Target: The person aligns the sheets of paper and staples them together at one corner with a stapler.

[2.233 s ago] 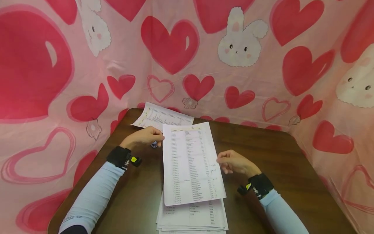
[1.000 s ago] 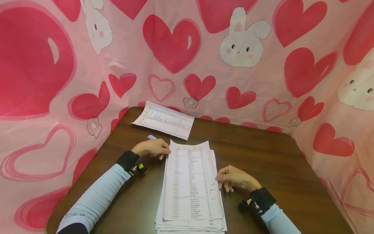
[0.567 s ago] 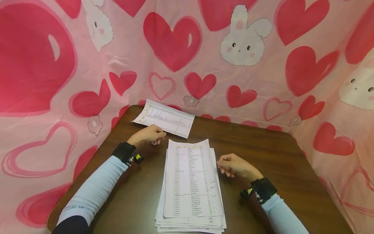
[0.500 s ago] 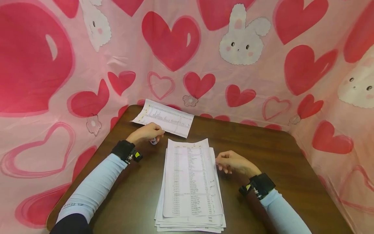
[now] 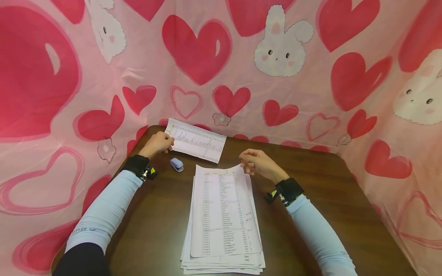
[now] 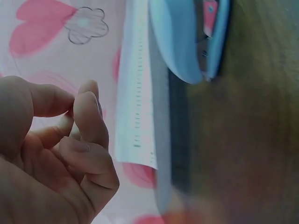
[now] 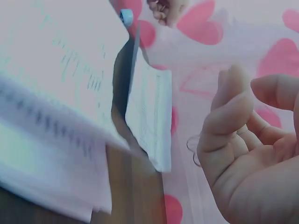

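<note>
My left hand (image 5: 160, 142) hovers at the left end of a printed sheet (image 5: 200, 142) near the table's back edge. In the left wrist view its fingers are loosely bent, thumb close to the index finger, with nothing between them. A small light-blue stapler (image 5: 177, 165) lies below that hand and fills the top of the left wrist view. My right hand (image 5: 257, 163) is beside the top right corner of a paper stack (image 5: 224, 214). Its fingers are relaxed, thumb and index finger slightly apart and holding nothing in the right wrist view.
The brown wooden table (image 5: 310, 214) has rounded back corners. A pink curtain (image 5: 238, 76) with hearts and rabbits hangs close behind and at both sides. The stack's sheets are unevenly aligned, and the top sheet's upper edge curls up.
Both hands held a sheet, laid it on the stack and let go. My left hand has since moved back and left, uncovering the stapler; my right hand moved toward the stack's top corner.
</note>
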Tool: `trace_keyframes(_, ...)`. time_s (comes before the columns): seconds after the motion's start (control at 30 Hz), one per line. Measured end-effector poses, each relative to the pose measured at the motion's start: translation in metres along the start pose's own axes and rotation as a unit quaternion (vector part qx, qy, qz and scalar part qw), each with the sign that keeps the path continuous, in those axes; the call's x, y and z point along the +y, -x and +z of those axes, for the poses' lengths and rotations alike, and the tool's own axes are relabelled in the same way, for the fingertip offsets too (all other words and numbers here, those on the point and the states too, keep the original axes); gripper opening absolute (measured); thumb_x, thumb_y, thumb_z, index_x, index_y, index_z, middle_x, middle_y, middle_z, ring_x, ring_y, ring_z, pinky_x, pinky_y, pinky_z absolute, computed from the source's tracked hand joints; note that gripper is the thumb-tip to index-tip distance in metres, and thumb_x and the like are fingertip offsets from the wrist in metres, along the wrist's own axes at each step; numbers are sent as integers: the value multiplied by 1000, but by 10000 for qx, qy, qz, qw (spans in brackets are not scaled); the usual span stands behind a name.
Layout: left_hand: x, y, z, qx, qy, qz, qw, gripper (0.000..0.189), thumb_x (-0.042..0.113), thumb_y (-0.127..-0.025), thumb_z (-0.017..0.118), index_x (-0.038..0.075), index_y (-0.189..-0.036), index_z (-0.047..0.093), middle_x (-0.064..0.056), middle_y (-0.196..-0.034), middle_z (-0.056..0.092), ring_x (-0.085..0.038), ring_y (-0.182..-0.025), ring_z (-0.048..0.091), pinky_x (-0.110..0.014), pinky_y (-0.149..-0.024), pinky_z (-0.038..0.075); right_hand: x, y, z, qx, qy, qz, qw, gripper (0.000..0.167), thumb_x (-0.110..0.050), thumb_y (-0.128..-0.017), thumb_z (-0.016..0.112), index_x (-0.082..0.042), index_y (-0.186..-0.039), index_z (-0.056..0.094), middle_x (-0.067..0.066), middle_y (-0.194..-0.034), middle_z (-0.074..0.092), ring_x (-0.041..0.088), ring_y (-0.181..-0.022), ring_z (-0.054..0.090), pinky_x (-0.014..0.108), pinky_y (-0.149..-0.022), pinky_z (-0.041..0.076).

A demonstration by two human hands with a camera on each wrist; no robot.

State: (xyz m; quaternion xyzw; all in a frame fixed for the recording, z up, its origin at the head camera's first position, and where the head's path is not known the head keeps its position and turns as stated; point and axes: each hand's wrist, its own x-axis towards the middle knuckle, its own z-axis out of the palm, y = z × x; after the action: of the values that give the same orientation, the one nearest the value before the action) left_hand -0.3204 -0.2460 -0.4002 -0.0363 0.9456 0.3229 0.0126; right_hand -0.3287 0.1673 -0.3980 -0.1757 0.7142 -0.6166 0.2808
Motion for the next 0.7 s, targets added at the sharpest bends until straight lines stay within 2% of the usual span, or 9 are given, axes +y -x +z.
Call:
trace_keyframes(0.17,-19,-1,1,-32,361,-509,9980,41,28,-96,44,-4,-97,70,-8,-74,69,-22,-65,63,-26,-55,47,-9,-27,13,48,5,-14,10000,21,-22,-98,60,-5,-110,58,11,-83,65,19,-53,55,26,-50,43)
trace_keyframes(0.3,-36,-7,5,-111,672,-1125,9913,46,36,-97,44,-1,-92,70,-1,-64,61,-15,-54,54,-26,-50,44,-15,-43,19,230,96,-100,9996,20,-22,-97,61,-5,-109,59,15,-85,65,19,-54,55,26,-51,42)
trace_keyframes(0.4,-44,-8,8,-376,1020,-1411,9840,50,42,-100,41,0,-91,68,3,-59,57,-10,-50,48,-25,-47,41,-16,-52,25,289,322,-83,9990,20,-22,-97,61,-6,-109,61,19,-89,64,22,-57,55,27,-54,44)
trace_keyframes(0.5,-48,-7,10,-765,1528,-1553,9730,53,43,-102,38,-2,-92,64,6,-57,54,-7,-50,45,-23,-47,39,-12,-61,32,297,881,-64,9956,21,-24,-97,61,-8,-110,62,20,-94,66,27,-62,57,30,-59,47)
trace_keyframes(0.6,-50,-7,14,-1064,1882,-1707,9613,53,43,-104,35,-2,-94,61,7,-57,52,-6,-50,44,-21,-48,37,-5,-74,39,306,1711,-146,9847,21,-26,-96,61,-10,-110,63,17,-93,68,27,-63,60,30,-59,51)
trace_keyframes(0.63,-50,-7,16,-1088,1954,-1757,9587,52,43,-104,35,-1,-94,61,7,-57,52,-5,-50,44,-21,-48,37,-3,-79,41,320,2048,-184,9781,21,-26,-95,62,-11,-109,63,16,-93,68,25,-62,61,30,-59,53)
trace_keyframes(0.7,-50,-7,20,-1108,2015,-1820,9560,50,42,-104,35,0,-93,61,8,-57,53,-5,-50,44,-20,-48,37,2,-86,48,369,2801,-233,9590,20,-26,-94,64,-11,-107,63,13,-89,68,22,-58,62,29,-55,53)
